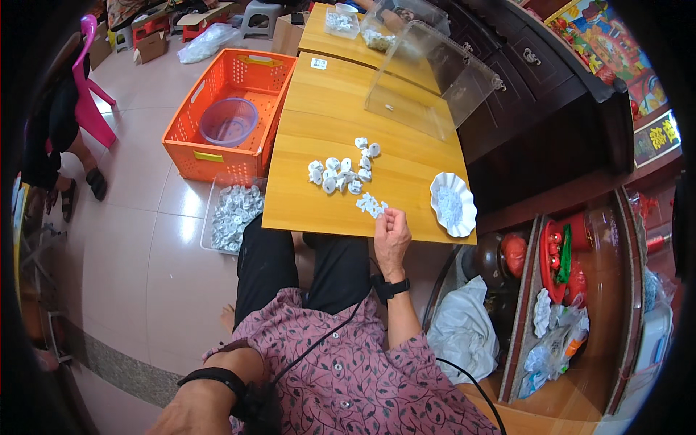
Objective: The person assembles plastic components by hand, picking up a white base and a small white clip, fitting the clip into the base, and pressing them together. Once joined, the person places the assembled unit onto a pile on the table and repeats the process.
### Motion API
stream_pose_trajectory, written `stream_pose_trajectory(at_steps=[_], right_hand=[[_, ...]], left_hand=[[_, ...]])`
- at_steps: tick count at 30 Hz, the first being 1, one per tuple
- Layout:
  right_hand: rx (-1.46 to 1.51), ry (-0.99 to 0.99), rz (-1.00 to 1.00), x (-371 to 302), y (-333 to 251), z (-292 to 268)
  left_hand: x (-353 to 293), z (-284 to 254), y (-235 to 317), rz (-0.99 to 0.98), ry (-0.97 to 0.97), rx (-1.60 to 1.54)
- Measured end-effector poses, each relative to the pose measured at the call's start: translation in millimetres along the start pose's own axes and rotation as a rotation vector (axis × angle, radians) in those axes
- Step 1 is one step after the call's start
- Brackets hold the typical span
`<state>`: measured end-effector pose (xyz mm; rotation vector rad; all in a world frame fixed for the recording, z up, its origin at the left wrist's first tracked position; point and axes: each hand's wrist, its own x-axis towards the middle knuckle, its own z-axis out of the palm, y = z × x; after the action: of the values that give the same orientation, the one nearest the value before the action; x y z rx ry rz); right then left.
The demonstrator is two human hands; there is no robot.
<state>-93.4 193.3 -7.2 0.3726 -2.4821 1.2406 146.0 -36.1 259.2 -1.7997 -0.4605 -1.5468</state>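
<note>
My right hand (392,235) is at the near edge of the yellow wooden table (312,109), thumb and fingers pinched together. Its fingertips touch the edge of a small pile of tiny white plastic pieces (370,205); whatever they pinch is too small to make out. Just beyond lies a loose cluster of round white plastic parts (342,175). A scalloped white dish (464,225) holding pale bluish small pieces stands to the right of this hand. Down at the lower left, my left hand (190,415) is cut off by the picture's edge, past a black wristband, so its fingers are hidden.
Left of the table, an orange crate (217,163) holds a purple basin (229,122). A clear bin of white parts (235,217) is on the floor by my knee. A transparent cover (428,80) stands at the table's far right, against dark drawers (533,94). Another person's hand shows beyond it.
</note>
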Motion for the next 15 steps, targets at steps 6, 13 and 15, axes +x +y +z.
stream_pose_trajectory(at_steps=[6, 13, 15], right_hand=[[0.037, -0.003, 0.026, -0.9, -5.7, -2.7], [0.066, -0.026, 0.068, -2.8, -12.9, -4.1], [0.075, -0.036, 0.08, -1.3, -13.0, -3.0]], left_hand=[[-86.8, -23.5, -6.4, -0.445, 0.338, -0.077], [-183.5, -64.1, -33.9, -1.42, 0.487, 1.366], [-219.0, -76.7, -40.7, -1.304, 0.112, 1.757]])
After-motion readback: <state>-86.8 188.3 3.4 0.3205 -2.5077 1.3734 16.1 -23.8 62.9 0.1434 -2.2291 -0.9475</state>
